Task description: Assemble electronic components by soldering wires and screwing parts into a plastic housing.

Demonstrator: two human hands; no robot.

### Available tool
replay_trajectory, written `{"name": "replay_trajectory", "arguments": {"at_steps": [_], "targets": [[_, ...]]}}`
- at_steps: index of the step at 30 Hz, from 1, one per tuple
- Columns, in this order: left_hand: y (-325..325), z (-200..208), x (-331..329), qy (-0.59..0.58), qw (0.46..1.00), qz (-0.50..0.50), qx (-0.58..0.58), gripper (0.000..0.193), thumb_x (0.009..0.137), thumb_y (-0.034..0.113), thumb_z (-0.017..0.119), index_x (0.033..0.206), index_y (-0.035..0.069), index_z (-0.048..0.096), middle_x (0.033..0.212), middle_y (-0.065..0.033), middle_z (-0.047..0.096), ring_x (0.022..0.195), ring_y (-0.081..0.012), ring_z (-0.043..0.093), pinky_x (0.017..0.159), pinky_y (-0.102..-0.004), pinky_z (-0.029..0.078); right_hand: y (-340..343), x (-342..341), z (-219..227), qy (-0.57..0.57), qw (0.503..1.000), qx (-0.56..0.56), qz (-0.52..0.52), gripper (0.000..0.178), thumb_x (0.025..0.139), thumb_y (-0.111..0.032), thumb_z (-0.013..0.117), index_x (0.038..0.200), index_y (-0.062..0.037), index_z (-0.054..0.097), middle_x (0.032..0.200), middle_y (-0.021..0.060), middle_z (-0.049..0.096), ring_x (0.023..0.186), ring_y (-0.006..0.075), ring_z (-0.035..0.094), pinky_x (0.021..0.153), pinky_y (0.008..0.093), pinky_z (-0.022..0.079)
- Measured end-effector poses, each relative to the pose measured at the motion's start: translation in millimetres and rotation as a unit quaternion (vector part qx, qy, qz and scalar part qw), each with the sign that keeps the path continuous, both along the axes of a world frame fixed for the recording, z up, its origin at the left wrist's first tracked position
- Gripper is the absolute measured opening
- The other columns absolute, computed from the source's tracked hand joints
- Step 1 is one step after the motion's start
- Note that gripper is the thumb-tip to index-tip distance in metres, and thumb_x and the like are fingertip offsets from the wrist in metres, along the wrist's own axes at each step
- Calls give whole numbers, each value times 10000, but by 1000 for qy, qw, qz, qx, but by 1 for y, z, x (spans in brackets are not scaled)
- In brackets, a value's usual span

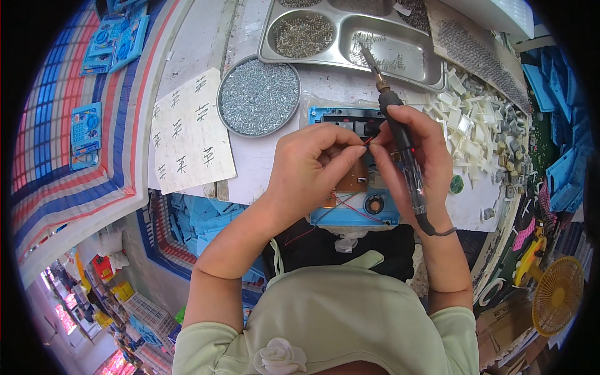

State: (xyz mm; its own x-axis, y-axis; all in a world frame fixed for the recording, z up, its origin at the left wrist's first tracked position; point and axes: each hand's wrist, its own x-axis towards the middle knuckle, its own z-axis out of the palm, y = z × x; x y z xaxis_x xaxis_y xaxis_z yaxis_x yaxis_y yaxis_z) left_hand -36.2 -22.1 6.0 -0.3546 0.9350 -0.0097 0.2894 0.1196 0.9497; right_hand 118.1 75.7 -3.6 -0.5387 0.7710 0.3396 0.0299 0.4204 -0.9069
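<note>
The fingertips of my left hand (315, 159) pinch a thin red wire (370, 140) above an open blue plastic case (324, 217). Close against them, my right hand (422, 147) is closed round a soldering iron (400, 128) with a black grip, a clear handle and a small red light. Its metal tip points up and away from the case. The right thumb and fingertips are also at the wire; whether they grip it is hard to see. Inside the case are a brown board (353, 178), a round speaker-like part (374, 205) and loose wires. My hands hide some of it.
Left of the case stand a round tray of screws (259, 97) and a paper sheet with handwriting (190, 134). Behind is a metal compartment tray (312, 59) with small metal parts. White plastic pieces (469, 122) are heaped at right. A yellow fan (558, 294) is at lower right.
</note>
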Motion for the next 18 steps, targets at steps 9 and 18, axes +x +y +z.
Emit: {"name": "replay_trajectory", "arguments": {"at_steps": [9, 18], "targets": [[5, -1, 1, 115, 992, -5, 56, 89, 819, 16, 743, 872, -15, 678, 1018, -84, 516, 749, -122, 555, 632, -246, 465, 3, 18, 5, -30, 993, 109, 15, 452, 764, 46, 803, 1180, -38, 648, 968, 105, 659, 832, 235, 636, 737, 310, 511], [9, -7, 1, 184, 981, -11, 58, 100, 775, 13, 740, 820, -31, 663, 967, -94, 519, 766, -164, 589, 636, -268, 510, 11, 70, 26, -20, 993, 98, 62, 295, 797, -50, 788, 1036, -14, 619, 790, 86, 614, 662, 189, 551, 597, 282, 411]]}}
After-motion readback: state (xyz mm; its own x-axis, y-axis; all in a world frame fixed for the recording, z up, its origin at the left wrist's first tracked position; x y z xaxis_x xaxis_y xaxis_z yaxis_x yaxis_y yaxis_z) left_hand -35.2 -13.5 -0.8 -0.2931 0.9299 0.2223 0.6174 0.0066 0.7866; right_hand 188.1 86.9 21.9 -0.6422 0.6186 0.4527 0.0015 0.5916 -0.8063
